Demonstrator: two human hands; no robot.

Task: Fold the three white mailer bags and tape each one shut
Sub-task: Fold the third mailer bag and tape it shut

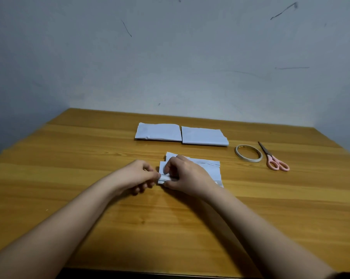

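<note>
A folded white mailer bag [208, 168] lies at the middle of the wooden table [69, 158]. My right hand [187, 174] presses down on its left half, fingers curled over the layered folds. My left hand [139, 175] pinches the bag's left edge between thumb and fingertips. Two more folded white mailer bags, one on the left [158, 132] and one on the right [204, 136], rest side by side farther back. A roll of clear tape [248, 153] lies flat to the right of the bags.
Pink-handled scissors [274, 160] lie just right of the tape roll. A grey-blue wall with dark scuff marks rises behind the table's far edge. The table's front edge runs along the bottom of the view.
</note>
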